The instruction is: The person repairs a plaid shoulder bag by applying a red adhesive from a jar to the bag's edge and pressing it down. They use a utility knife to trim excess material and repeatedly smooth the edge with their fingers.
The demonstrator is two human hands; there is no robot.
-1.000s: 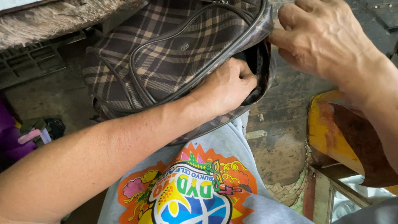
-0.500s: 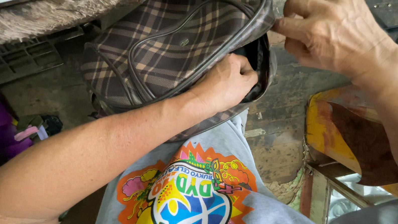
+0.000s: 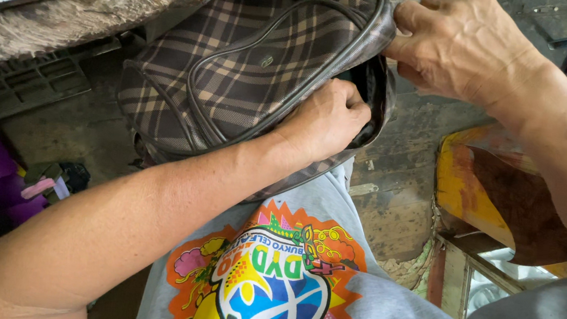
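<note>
Fingers of the left hand (image 3: 328, 118) reach into the open mouth of the plaid bag (image 3: 251, 69), their tips hidden inside, so whether they grasp anything cannot be told. At one o'clock from it, the right hand (image 3: 463, 48) pinches the bag's upper rim between thumb and fingers. The bag rests on the lap, under the bench edge (image 3: 84, 20) at eleven o'clock. A yellow board (image 3: 468, 182) lies at four o'clock.

Matt plaid cloth bag (image 3: 237, 67), rough worn wooden board (image 3: 84, 20)
</note>
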